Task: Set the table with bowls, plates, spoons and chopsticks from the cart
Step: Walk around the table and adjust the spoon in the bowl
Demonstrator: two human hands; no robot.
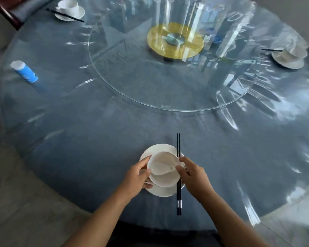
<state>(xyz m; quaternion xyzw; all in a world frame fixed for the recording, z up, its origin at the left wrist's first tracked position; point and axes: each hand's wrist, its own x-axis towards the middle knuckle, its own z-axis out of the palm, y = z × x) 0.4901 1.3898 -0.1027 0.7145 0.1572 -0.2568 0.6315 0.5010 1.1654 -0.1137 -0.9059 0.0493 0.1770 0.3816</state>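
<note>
A white bowl sits on a white plate at the near edge of the round table. A white spoon lies inside the bowl. My left hand holds the bowl's left rim, thumb at the spoon's tip. My right hand grips the bowl's right rim, its thumb touching the spoon handle. A pair of black chopsticks lies straight across the plate's right edge, partly hidden under my right hand.
A glass turntable with a gold hub fills the table's middle. Set places with bowl, plate and chopsticks stand at the far left and far right. A blue and white canister lies at the left.
</note>
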